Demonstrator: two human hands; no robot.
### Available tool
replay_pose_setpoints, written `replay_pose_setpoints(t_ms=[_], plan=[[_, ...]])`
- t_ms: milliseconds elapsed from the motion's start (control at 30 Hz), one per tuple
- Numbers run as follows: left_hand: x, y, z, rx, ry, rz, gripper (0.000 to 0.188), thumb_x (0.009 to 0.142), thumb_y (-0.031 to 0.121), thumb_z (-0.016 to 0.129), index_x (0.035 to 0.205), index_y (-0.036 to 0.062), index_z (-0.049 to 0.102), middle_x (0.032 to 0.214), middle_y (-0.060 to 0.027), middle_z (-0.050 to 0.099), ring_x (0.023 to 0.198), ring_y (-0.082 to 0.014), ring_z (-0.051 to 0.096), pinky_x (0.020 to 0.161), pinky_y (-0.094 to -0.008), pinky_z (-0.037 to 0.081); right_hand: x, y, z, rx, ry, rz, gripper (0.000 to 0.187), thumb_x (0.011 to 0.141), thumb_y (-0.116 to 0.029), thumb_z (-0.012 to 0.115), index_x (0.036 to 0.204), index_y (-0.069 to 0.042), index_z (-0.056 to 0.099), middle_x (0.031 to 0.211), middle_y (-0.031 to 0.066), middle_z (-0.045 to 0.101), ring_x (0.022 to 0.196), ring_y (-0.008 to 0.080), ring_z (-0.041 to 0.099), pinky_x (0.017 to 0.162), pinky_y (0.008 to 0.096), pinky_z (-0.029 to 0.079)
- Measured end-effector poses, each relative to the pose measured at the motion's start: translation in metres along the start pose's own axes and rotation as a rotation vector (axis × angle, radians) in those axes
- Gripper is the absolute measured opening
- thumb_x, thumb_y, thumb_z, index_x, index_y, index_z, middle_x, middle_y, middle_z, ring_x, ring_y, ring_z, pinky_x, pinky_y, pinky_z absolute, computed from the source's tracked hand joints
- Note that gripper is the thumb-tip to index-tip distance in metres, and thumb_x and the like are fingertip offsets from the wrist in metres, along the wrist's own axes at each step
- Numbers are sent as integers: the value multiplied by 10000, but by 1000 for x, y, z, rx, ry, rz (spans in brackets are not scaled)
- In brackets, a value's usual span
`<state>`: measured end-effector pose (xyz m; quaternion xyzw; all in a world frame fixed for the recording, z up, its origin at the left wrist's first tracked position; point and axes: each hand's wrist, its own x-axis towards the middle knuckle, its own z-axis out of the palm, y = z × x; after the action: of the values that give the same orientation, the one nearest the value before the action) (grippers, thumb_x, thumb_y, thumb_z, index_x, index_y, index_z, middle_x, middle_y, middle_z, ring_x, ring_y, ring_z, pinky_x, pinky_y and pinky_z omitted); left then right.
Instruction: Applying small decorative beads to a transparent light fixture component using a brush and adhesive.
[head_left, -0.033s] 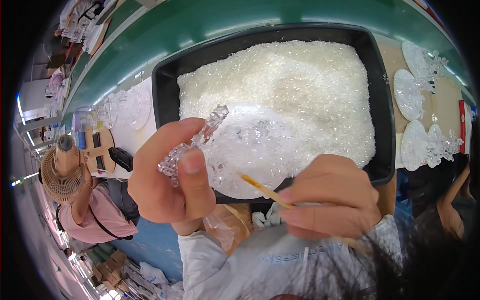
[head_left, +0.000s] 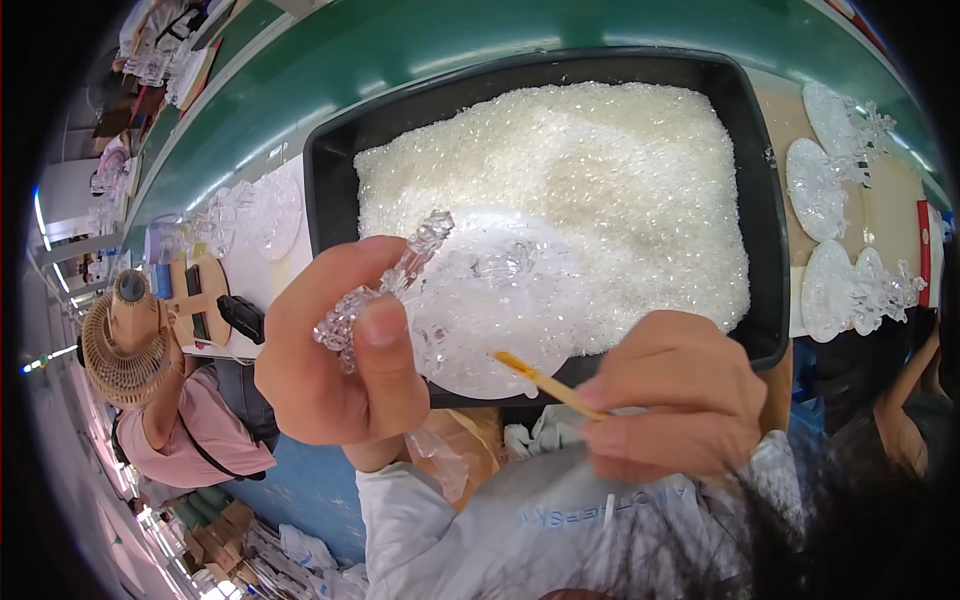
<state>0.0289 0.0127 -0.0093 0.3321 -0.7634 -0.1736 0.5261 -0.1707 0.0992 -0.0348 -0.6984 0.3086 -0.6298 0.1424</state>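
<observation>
Head view. Your left hand [head_left: 335,365] holds a clear glass ornament [head_left: 470,300], a round disc with a knobbly stem. The thumb presses on the beaded stem from the front, the fingers curl behind it, and the disc stands out to the right of the hand, above the near rim of the black tray [head_left: 760,250].

Your right hand [head_left: 680,395] grips a thin yellow-tipped stick [head_left: 545,380]. The fingers are closed together around it, and its tip touches the lower edge of the glass disc. How the fingertips sit on the stick cannot be told, as the back of the hand covers them.

The tray is filled nearly to the rim with white crystal granules [head_left: 600,190]. It rests on a green-edged table [head_left: 420,50].

To the right of the tray, finished glass pieces [head_left: 850,290] lie in a row on the table. To the left, more clear glass discs [head_left: 255,215] lie on a white surface.

At the lower left, well apart from your hands, another person in a pink top [head_left: 190,440] sits beside a small woven fan [head_left: 120,345].
</observation>
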Motion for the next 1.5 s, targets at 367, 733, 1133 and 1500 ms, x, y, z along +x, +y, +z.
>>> replay_pose_setpoints(t_ms=[367,733,1133,1500], plan=[[3,4,7,-16,85,-91,257,949,156,613,1011,-94,625,857,-130,711,565,-78,549,545,-199,434,-15,-9,-20,-26,67,51,231,728,-10,743,904,-11,594,885,192,641,590,245,614,435,313,489],[1,5,8,-40,138,-125,290,955,188,616,1021,-94,617,844,-139,704,511,-54,499,491,-181,382,-9,-4,-3,-87,154,-13,211,681,-16,763,855,51,665,742,169,645,508,252,637,420,306,527],[-2,0,0,-13,-44,14,267,937,100,595,1030,-150,584,896,-228,700,757,-245,693,713,-298,559,2,-7,-9,140,-18,197,305,695,63,774,942,-9,611,900,211,690,667,301,681,556,352,550],[1,-2,2,-55,-57,69,256,929,74,600,1043,-155,583,911,-242,694,758,-257,702,702,-303,570,-6,-6,-11,53,55,153,307,687,43,756,958,10,615,884,217,699,644,309,667,536,345,544]])
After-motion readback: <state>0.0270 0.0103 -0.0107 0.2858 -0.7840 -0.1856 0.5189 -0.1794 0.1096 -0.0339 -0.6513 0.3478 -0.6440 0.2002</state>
